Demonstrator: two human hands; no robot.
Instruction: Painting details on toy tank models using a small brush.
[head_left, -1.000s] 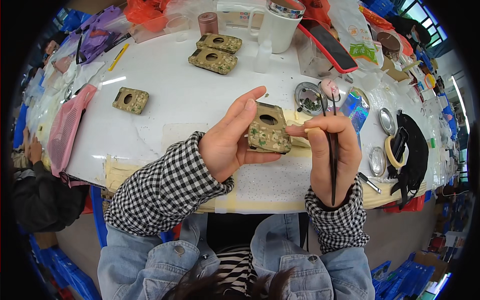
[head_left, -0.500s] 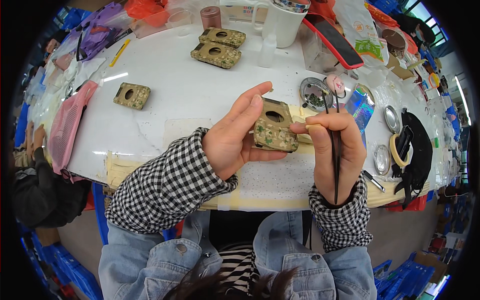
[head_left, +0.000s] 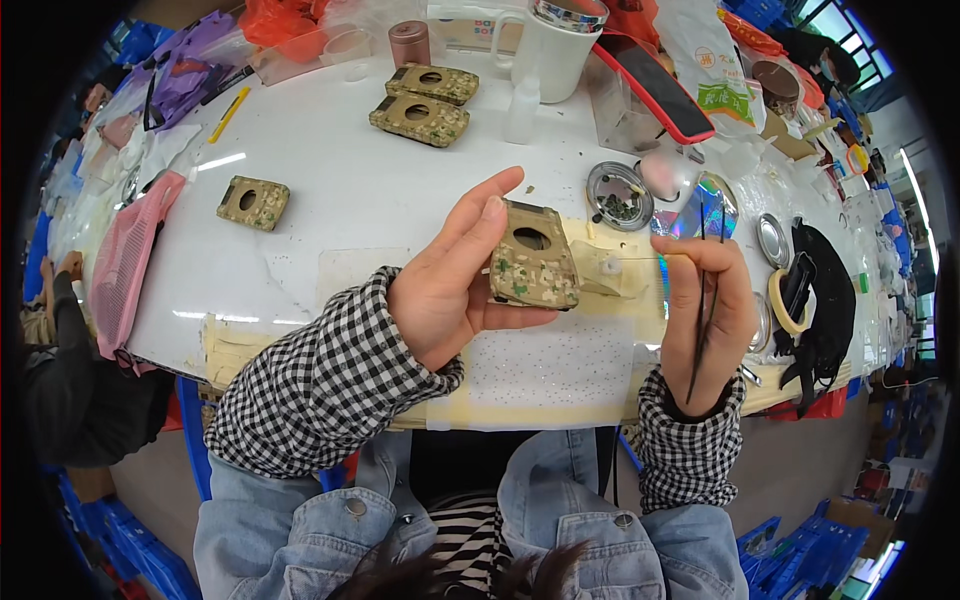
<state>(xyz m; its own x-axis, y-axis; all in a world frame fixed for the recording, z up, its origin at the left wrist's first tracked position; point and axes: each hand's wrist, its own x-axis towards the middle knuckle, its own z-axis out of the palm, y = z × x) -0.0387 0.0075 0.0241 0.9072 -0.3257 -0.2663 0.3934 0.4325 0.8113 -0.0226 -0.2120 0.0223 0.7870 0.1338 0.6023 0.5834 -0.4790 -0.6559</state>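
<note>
My left hand holds a camouflage-painted model tank hull, its round hole facing up. The thumb rests at its upper left edge, with fingers beneath. To its right, my right hand pinches a thin straw-coloured stick between thumb and forefinger. Black tweezers are tucked across the same hand. The stick's tip reaches a small whitish blob on a cream taped patch; whether they touch I cannot tell. Beyond that patch, a round metal dish holds small dark green pieces.
Two stacked camouflage hulls sit at the back; another hull lies at left. Behind are a white mug, a small clear bottle and a red-edged phone. A pink mesh bag and black cloth flank the table.
My right hand has moved right, away from the hull, with the tweezers still in it. The thin stick now shows plainly. My left hand keeps its hold on the hull.
</note>
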